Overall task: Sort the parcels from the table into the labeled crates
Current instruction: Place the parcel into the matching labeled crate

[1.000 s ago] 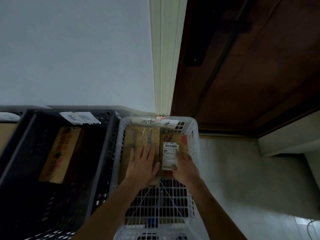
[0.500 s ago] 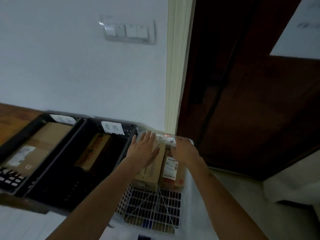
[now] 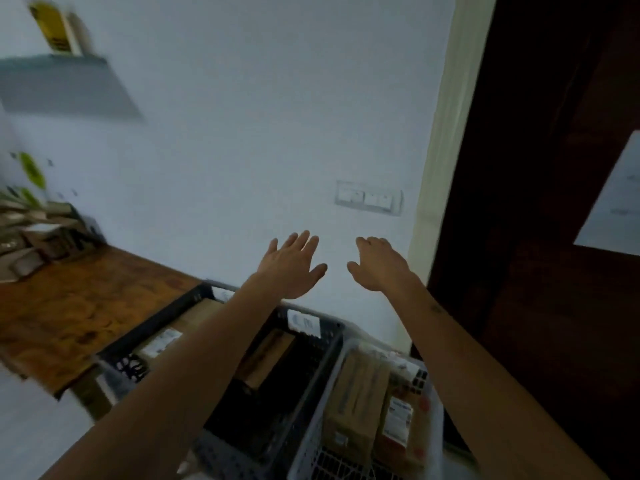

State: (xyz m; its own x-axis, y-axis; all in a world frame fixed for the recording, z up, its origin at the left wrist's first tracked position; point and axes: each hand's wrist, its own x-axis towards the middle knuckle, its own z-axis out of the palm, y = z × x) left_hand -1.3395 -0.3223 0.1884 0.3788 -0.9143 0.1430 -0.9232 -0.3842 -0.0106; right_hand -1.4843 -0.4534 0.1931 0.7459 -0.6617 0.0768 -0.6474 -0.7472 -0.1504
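My left hand (image 3: 291,268) and my right hand (image 3: 379,268) are raised in front of the wall with fingers spread, holding nothing, well above the crates. Below them stands a white crate (image 3: 437,420) with a brown parcel (image 3: 356,396) and a labelled parcel (image 3: 400,427) side by side. Left of it is a dark crate (image 3: 332,344) with a white label and one brown parcel (image 3: 266,355). Further left, another dark crate (image 3: 162,320) holds a flat parcel (image 3: 173,334), partly hidden by my left forearm.
A wooden table (image 3: 76,306) reaches left, with blurred parcels and clutter (image 3: 38,244) at its far end. A grey shelf (image 3: 62,84) hangs on the wall top left. A switch plate (image 3: 369,197) sits on the wall, and a dark wooden door (image 3: 540,202) stands at right.
Both hands have let go of the parcels in the white crate and risen up clear of it. The view has swung upward and to the left, bringing the table into sight.
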